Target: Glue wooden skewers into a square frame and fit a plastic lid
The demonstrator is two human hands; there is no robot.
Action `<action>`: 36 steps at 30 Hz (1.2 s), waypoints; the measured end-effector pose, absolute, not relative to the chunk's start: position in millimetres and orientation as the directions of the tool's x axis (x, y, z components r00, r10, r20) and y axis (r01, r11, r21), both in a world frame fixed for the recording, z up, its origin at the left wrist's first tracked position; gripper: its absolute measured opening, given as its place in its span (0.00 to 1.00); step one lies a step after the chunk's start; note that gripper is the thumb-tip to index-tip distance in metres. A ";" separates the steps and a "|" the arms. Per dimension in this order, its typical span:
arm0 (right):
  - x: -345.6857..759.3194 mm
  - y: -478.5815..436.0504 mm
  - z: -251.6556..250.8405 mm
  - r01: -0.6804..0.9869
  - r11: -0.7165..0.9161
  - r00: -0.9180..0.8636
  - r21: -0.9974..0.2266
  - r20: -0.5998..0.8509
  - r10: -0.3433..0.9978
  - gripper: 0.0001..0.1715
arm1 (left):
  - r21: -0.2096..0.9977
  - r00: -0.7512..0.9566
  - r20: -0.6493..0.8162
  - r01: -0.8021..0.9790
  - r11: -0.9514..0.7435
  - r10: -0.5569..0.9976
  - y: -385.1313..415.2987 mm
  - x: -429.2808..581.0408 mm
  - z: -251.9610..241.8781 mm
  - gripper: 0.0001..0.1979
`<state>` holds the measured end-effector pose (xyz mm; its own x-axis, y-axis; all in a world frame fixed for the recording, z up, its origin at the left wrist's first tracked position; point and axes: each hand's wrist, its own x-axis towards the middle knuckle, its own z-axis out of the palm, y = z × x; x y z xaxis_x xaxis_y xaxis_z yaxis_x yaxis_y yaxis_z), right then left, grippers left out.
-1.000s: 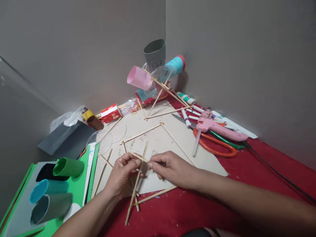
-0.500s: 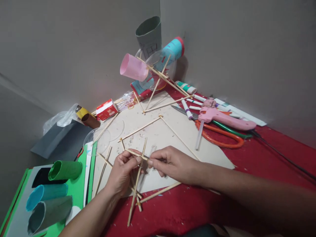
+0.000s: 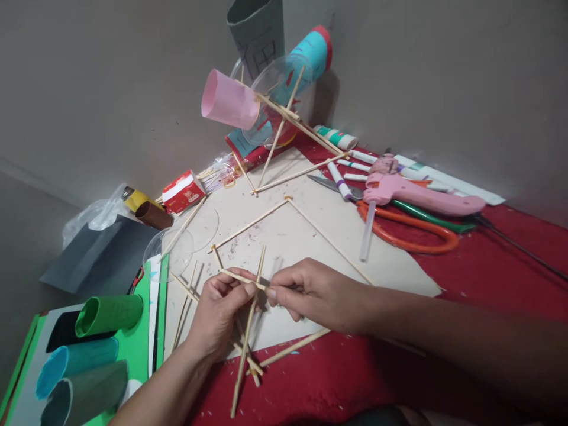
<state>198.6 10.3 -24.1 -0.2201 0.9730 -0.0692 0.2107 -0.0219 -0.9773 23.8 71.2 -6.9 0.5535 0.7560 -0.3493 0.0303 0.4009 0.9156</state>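
My left hand (image 3: 219, 316) and my right hand (image 3: 310, 294) meet over a beige cardboard sheet (image 3: 306, 236). Both pinch a short wooden stick (image 3: 237, 276) where it crosses a longer stick (image 3: 247, 340) that runs down toward me. Fingers of both hands are closed on the sticks. More sticks lie around: a glued V-shaped pair (image 3: 284, 204) just beyond my hands and one stick (image 3: 295, 347) under my right wrist.
A stick frame carrying a pink paper tube (image 3: 228, 102) stands in the wall corner. A pink glue gun (image 3: 417, 195), orange scissors (image 3: 408, 234) and markers lie at right on the red cloth (image 3: 488, 260). Green, blue and grey paper rolls (image 3: 84, 355) lie at left.
The view has tilted and shifted, so everything sits a little higher and left in the picture. My hands keep the same pinch on the crossed sticks.
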 end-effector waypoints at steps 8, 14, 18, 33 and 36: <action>199.8 9.1 -28.5 0.225 0.027 -0.225 -0.974 -0.025 0.974 0.17 | 0.916 0.544 -0.363 0.060 0.397 0.756 71.9 23.6 -6.9 0.09; 200.4 9.7 -30.1 0.215 0.009 -0.216 -0.976 -0.038 0.976 0.16 | 0.919 0.534 -0.358 0.056 0.391 0.766 71.4 25.3 -6.5 0.09; 200.2 10.8 -29.8 0.191 -0.014 -0.217 -0.981 -0.056 0.974 0.17 | 0.924 0.536 -0.335 0.026 0.382 0.775 68.7 26.3 -5.5 0.08; 200.2 13.4 -26.6 0.101 -0.049 -0.139 -0.994 -0.063 0.988 0.20 | 0.916 0.483 -0.377 0.069 0.395 0.790 64.5 28.1 -4.7 0.11; 202.3 15.5 -20.5 -0.052 -0.146 -0.059 -0.988 -0.143 0.988 0.17 | 0.909 0.478 -0.394 0.075 0.411 0.785 63.2 28.4 -4.7 0.11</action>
<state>202.3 15.5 -20.5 -0.0589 0.9879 -0.1433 -0.0519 -0.1463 -0.9879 28.4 63.2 -4.7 0.4784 0.7848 -0.3940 0.0745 0.4107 0.9087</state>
